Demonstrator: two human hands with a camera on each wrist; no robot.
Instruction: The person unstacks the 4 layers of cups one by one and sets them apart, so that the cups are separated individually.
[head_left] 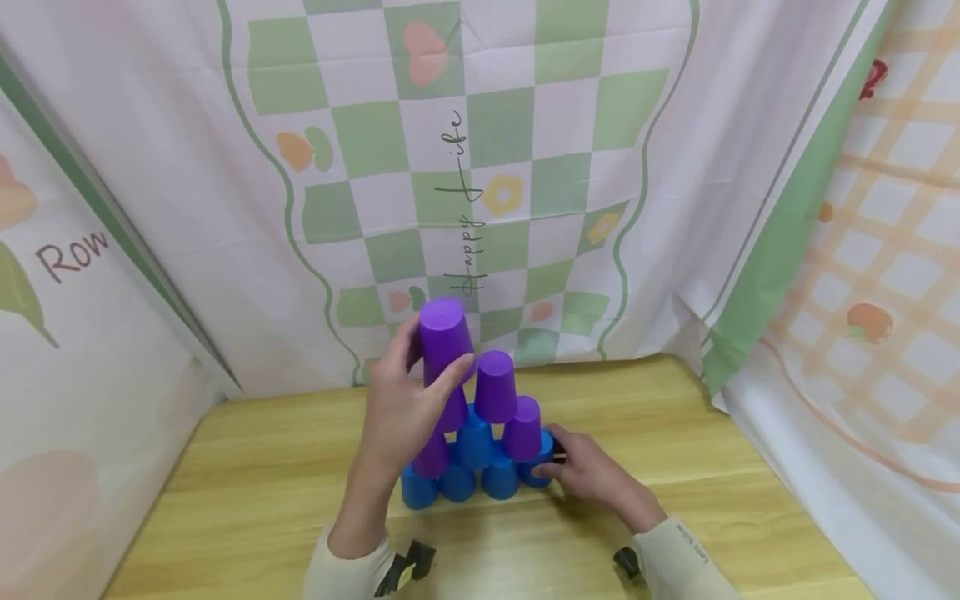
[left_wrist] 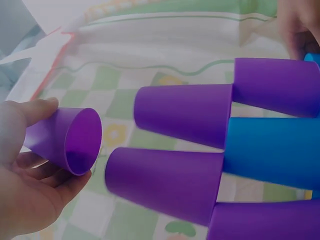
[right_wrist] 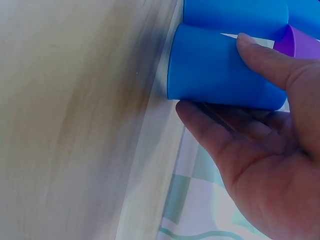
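Note:
My left hand (head_left: 397,408) grips an upside-down purple cup (head_left: 444,325) between thumb and fingers. In the left wrist view, this cup (left_wrist: 82,140) is apart from the stack, its open mouth facing the cups below. Two purple cups form the upper tier, the right one (head_left: 495,387) fully visible and the left one (head_left: 453,412) partly behind my hand. Under them sit a purple, a blue (head_left: 474,442) and another purple cup (head_left: 522,429). Several blue cups (head_left: 457,482) make the base. Low at the right end, my right hand (head_left: 592,471) holds the end blue cup (right_wrist: 225,67), thumb and fingers on opposite sides.
The stack stands on a wood-grain table (head_left: 262,475). Behind it hangs a checkered cloth (head_left: 495,125) with lettering, and more printed cloth (head_left: 862,275) hangs at the sides. Black straps (head_left: 408,567) are near both sleeves.

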